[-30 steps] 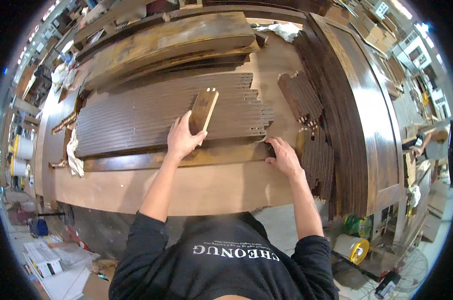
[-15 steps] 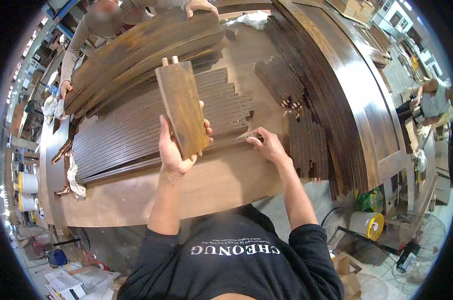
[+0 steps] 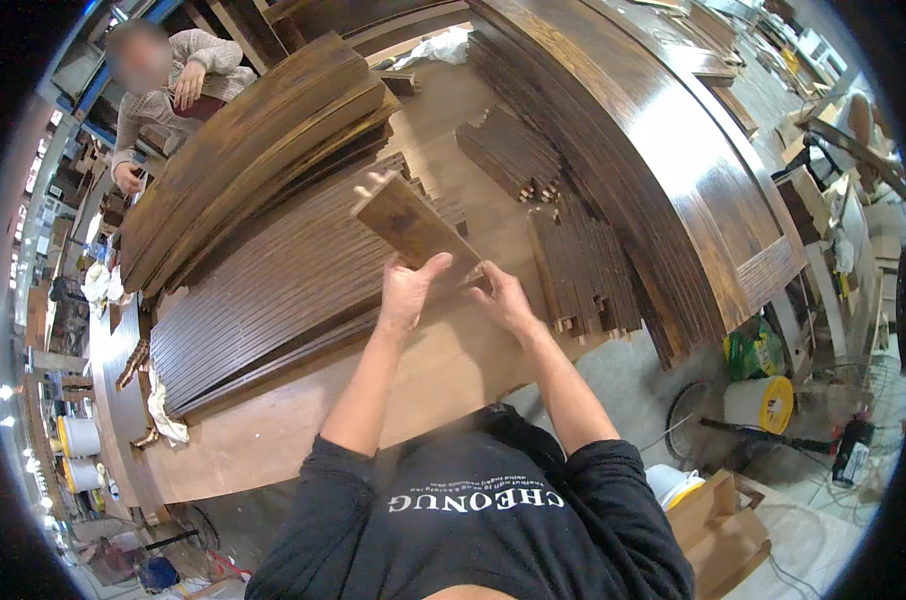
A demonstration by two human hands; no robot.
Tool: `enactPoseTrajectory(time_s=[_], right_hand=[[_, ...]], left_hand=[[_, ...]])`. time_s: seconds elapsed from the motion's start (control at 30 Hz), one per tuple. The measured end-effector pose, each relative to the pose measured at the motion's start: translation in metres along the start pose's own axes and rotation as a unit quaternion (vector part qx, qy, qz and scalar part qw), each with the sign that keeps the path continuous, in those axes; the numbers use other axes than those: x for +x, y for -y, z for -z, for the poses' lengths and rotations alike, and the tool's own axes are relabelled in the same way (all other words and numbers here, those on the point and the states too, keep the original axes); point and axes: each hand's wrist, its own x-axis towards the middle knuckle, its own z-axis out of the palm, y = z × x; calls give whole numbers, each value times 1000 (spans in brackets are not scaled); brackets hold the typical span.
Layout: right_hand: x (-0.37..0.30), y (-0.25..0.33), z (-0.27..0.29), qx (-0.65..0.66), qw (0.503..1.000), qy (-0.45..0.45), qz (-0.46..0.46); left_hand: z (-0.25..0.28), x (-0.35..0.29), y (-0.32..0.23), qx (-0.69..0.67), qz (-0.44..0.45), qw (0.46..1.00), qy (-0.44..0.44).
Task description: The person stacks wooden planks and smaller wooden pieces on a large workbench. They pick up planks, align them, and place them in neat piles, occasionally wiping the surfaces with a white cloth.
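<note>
A short dark brown wooden board (image 3: 413, 225) with pale round dowels at its far end is held up over the table. My left hand (image 3: 410, 290) grips its near part, thumb lying across the face. At the board's near right end is my right hand (image 3: 504, 303), its thumb and fingers drawn together against that end. Whatever small thing it may hold there is too small to make out. Beneath the board lie long dark slats (image 3: 263, 300) side by side on the table (image 3: 373, 370).
Short slats (image 3: 583, 265) and another dowelled bundle (image 3: 513, 155) lie to the right, beside large stacked panels (image 3: 663, 180). Curved boards (image 3: 253, 140) are piled at the far left, with a co-worker (image 3: 173, 90) behind them. A bucket (image 3: 758, 403) stands on the floor.
The board has tipped from upright to slanting, its dowel end up and left. My right hand has come to its near end. The co-worker's hand has left the curved boards; my view has shifted.
</note>
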Motion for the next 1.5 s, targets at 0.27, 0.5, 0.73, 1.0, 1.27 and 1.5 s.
enactPoseTrajectory(time_s=[0.27, 0.5, 0.73, 1.0, 1.27, 1.5], right_hand=[[1, -6, 2, 29, 999, -4, 18], [-1, -7, 0, 97, 992, -25, 72], [-2, -15, -3, 82, 995, -27, 55], [6, -29, -10, 48, 992, -46, 103], [1, 99, 61, -86, 989, 29, 114], [-16, 67, 71, -46, 997, -44, 45]], left_hand=[[13, 3, -12, 248, -9, 965, 86], [7, 12, 2, 194, -33, 977, 86], [0, -7, -13, 272, -17, 956, 107], [0, 2, -6, 372, -65, 916, 133], [-17, -29, -112, 185, -119, 973, 72], [4, -20, -8, 358, -197, 909, 80]])
